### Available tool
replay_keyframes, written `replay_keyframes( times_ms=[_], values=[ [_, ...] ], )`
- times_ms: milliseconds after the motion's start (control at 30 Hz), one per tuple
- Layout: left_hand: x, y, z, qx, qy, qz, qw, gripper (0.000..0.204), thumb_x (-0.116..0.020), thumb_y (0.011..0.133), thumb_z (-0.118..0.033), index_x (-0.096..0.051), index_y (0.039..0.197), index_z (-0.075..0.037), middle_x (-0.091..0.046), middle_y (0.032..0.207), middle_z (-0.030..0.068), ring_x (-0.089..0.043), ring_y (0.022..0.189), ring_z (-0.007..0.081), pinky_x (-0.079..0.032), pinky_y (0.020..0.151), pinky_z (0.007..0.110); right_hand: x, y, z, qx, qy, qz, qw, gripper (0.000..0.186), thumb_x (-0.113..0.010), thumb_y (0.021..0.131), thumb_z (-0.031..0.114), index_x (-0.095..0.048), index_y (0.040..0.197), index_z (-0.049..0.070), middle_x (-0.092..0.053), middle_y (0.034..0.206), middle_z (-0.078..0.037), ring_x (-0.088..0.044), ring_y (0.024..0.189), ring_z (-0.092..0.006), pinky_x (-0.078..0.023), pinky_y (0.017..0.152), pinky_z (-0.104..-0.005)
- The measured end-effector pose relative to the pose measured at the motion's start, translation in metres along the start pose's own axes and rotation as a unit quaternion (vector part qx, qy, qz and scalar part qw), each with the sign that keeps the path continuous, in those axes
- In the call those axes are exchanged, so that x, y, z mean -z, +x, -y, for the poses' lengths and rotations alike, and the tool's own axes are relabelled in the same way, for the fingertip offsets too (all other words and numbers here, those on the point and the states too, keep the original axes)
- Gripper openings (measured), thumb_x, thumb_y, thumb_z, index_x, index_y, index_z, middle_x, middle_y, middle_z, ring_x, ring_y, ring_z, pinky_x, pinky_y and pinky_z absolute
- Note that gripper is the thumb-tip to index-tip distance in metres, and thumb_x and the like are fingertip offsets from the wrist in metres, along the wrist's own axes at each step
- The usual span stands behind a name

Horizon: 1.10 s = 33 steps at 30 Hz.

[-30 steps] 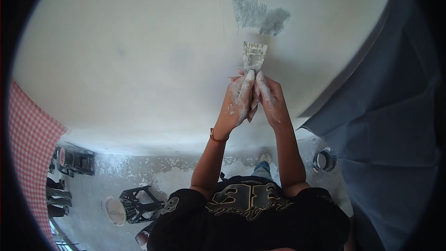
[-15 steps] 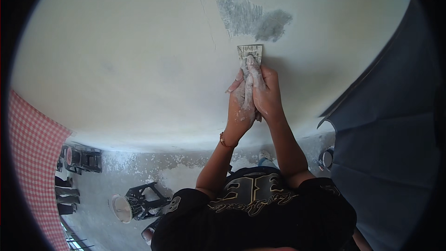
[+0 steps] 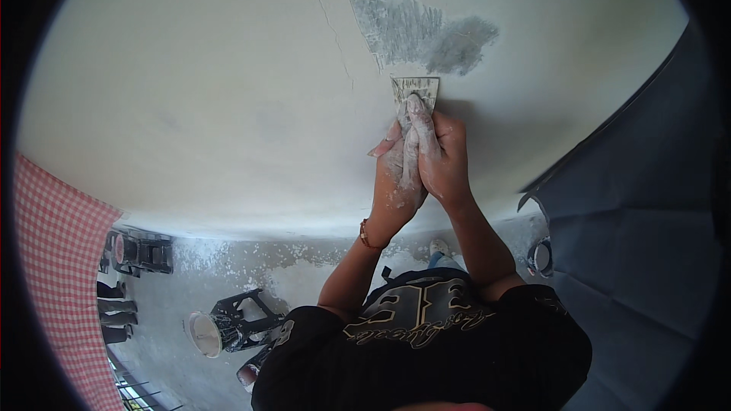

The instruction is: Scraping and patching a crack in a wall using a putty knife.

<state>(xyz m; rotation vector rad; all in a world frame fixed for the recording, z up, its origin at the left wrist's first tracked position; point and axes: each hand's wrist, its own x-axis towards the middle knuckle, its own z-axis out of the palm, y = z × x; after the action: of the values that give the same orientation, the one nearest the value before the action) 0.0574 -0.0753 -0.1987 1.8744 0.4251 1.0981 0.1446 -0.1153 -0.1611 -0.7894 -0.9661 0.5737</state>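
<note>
Both my hands are closed together round a putty knife, its flat, plaster-smeared blade (image 3: 416, 89) pointing up the wall. My right hand (image 3: 440, 154) grips from the right, with its whitened thumb laid along the knife. From the left, my left hand (image 3: 399, 171) wraps the lower part, coated in white plaster; the handle is hidden by the fingers. Just above the blade edge, the pale wall (image 3: 213, 106) bears a rough grey patch (image 3: 403, 27) with scratched lines and a darker right side.
A thin crack (image 3: 333, 29) runs down the wall left of the patch. Dark sheeting (image 3: 632, 205) hangs at right, a red-and-white checked cloth (image 3: 57, 221) at left. On the plaster-spattered floor stand a bucket (image 3: 205, 333) beside a black stool (image 3: 247, 321), and another pail (image 3: 541, 257).
The whole view has shifted slightly. My hands keep the same grip on the putty knife, and the blade still sits just below the grey patch.
</note>
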Motion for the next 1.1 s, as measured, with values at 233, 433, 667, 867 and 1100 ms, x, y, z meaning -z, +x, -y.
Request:
replay_keyframes(
  times_ms=[233, 433, 667, 867, 1100],
  values=[
    [0.002, 0.002, 0.007, -0.064, -0.006, -0.007, 0.998, 0.023, -0.059, 0.099, -0.019, -0.062, 0.109, 0.002, -0.062, 0.083, 0.004, -0.056, 0.072, 0.0121, -0.045, 0.059, 0.027, -0.003, 0.005, -0.001, -0.026, 0.035, -0.003, 0.999, 0.038, -0.053, 0.109, 0.022, -0.063, 0.089, -0.009, -0.068, 0.072, -0.012, -0.073, 0.067, -0.0203, -0.058, 0.065, -0.0321],
    [0.012, -0.003, 0.006, -0.04, 0.126, 0.072, 0.989, 0.049, -0.065, 0.079, 0.003, -0.055, 0.127, 0.003, -0.06, 0.117, 0.0239, -0.056, 0.105, 0.0441, -0.045, 0.091, 0.047, 0.001, 0.008, -0.002, -0.041, 0.018, -0.026, 0.999, 0.03, -0.06, 0.105, 0.015, -0.067, 0.088, -0.009, -0.068, 0.069, -0.01, -0.072, 0.064, -0.0178, -0.059, 0.063, -0.0311],
    [0.008, -0.003, -0.006, 0.02, -0.072, 0.036, 0.997, 0.025, -0.05, 0.107, -0.024, -0.054, 0.096, -0.002, -0.048, 0.064, -0.0026, -0.041, 0.042, 0.0058, -0.029, 0.035, 0.024, -0.007, 0.013, 0.014, -0.009, -0.06, -0.023, 0.998, 0.033, -0.063, 0.104, 0.017, -0.067, 0.084, -0.008, -0.068, 0.069, -0.009, -0.071, 0.062, -0.0158, -0.058, 0.061, -0.0297],
    [0.011, 0.006, -0.015, -0.001, -0.018, 0.023, 1.0, 0.021, -0.056, 0.103, -0.022, -0.05, 0.104, -0.002, -0.05, 0.068, -0.0019, -0.043, 0.047, 0.0033, -0.033, 0.036, 0.022, -0.009, 0.014, 0.007, 0.008, -0.031, -0.024, 0.999, 0.034, -0.064, 0.104, 0.019, -0.067, 0.082, -0.007, -0.069, 0.066, -0.01, -0.07, 0.06, -0.0158, -0.057, 0.058, -0.0297],
    [0.014, 0.007, -0.002, 0.022, 0.043, 0.041, 0.998, 0.043, -0.065, 0.078, -0.001, -0.057, 0.12, 0.001, -0.059, 0.116, 0.0204, -0.055, 0.101, 0.0397, -0.045, 0.089, 0.045, -0.009, 0.015, 0.005, 0.002, -0.029, -0.033, 0.999, 0.035, -0.064, 0.104, 0.019, -0.066, 0.081, -0.007, -0.068, 0.065, -0.01, -0.069, 0.058, -0.015, -0.055, 0.057, -0.0289]
  ],
)
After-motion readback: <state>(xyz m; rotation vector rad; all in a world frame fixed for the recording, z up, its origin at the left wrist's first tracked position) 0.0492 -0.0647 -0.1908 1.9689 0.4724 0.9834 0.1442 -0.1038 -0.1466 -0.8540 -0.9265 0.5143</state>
